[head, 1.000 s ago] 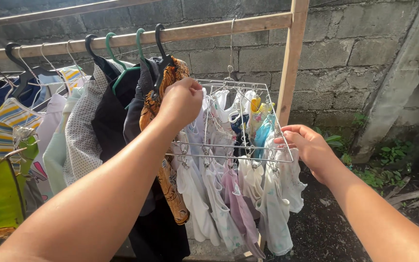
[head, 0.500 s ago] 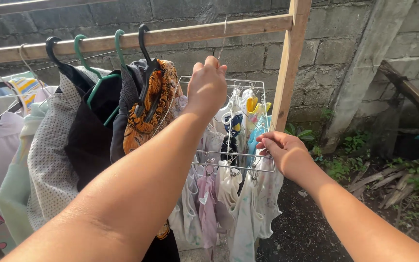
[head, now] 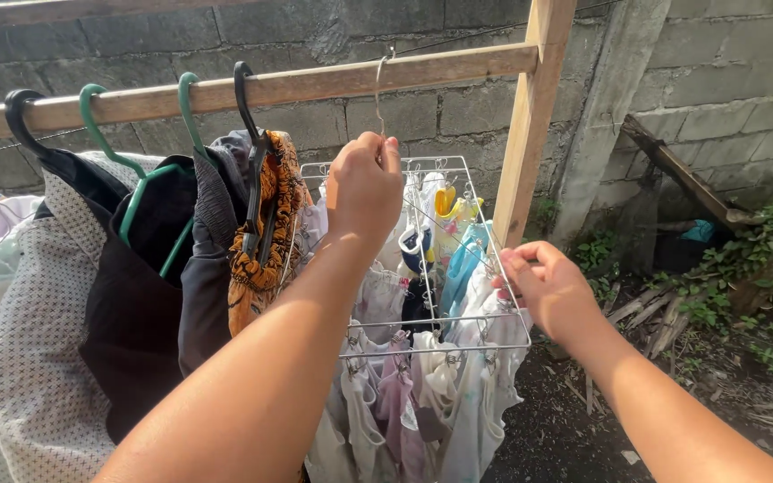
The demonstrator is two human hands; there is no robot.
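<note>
So, outdoors by a grey block wall; the left hand is up high, fingers pinched shut around the thin wire hook of a metal clip rack, and that hook is looped over the wooden rail; the rack itself hangs just below the rail, tilted a bit, right next to the wooden post. The right hand is at the rack's right edge, fingers curled in and touching the wire frame there; can't really tell if it's gripping the wire or just resting on it. Loads of small pale garments are clipped under the rack, plus a light blue piece and something yellow further back. To the left on the same rail: a black hanger with an orange patterned cloth, two green hangers, dark tops and a dotted white garment. Weeds and scrap wood lie on the ground to the right.
</note>
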